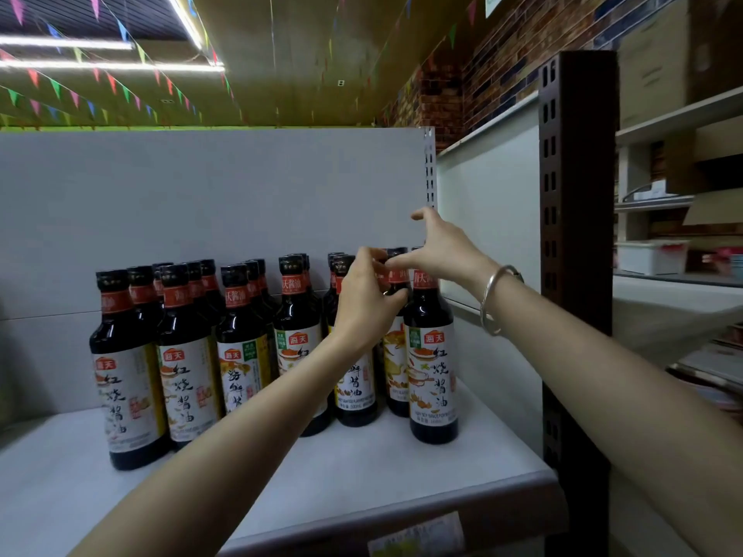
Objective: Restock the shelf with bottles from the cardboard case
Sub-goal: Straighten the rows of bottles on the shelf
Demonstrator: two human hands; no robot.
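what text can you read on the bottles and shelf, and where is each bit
"海天": red logo on the label of the rightmost front bottle, repeated on the other front labels.
"红烧酱油": large brush characters down that same label.
Neck band of that bottle: partly legible, not readable in full.
Small English print at the label foot: too blurred.
Shelf-edge tag: too blurred.

The bottle nearest the shelf's right edge (432,371) carries a red badge reading 海天, large brush characters 红烧酱油, and fine English print too small to read. The bottle at the left end of the front row (128,379) shows the same 海天 and 红烧酱油. A middle bottle (356,391) reads 鲜酱油 and 500mL. The price tag on the shelf's front edge (416,534) is blurred.
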